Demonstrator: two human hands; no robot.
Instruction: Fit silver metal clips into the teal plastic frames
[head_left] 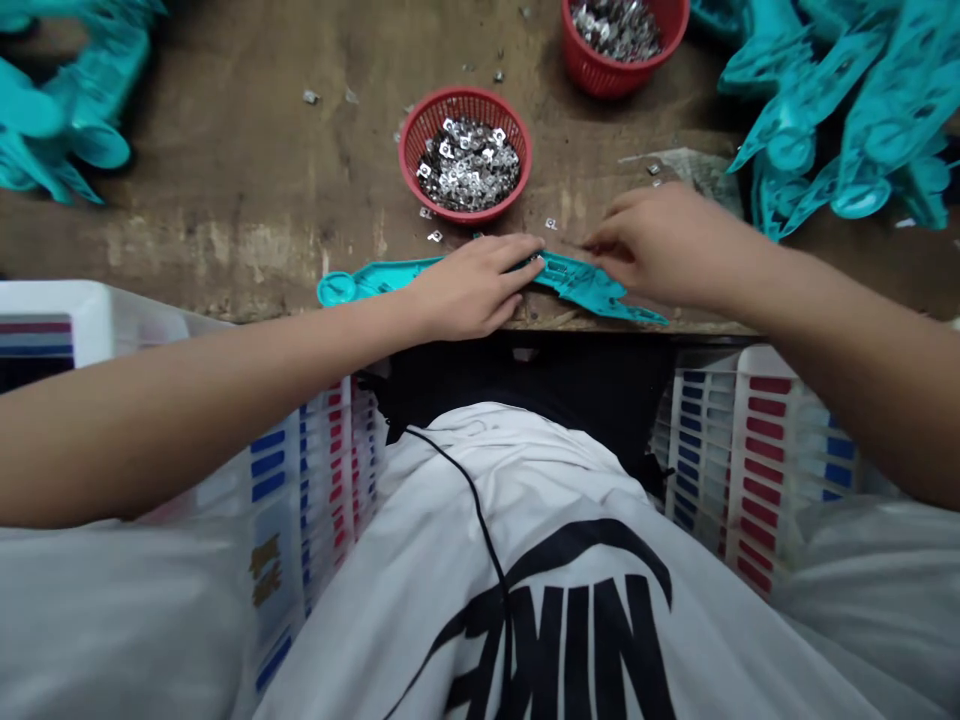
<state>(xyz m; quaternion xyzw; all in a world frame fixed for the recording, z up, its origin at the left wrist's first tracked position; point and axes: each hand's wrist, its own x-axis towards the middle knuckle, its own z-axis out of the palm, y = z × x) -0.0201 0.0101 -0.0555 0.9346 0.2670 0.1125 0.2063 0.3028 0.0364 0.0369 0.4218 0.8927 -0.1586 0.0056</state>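
Two long teal plastic clip halves lie near the front edge of the worn wooden table (pixel 247 170). My left hand (pixel 469 290) rests flat on the left piece (pixel 367 281), fingers stretched out and pressing it down. My right hand (pixel 660 245) sits on the right piece (pixel 592 288), fingertips pinched together near where the two pieces meet; what they pinch is too small to make out. A red basket (pixel 465 152) full of small metal parts stands just beyond my hands.
A second red basket (pixel 622 40) of metal parts stands at the back. Piles of teal plastic clip pieces lie at the right (pixel 840 110) and left (pixel 60 100). White slatted crates (pixel 750 450) flank my lap. Loose metal bits scatter on the table.
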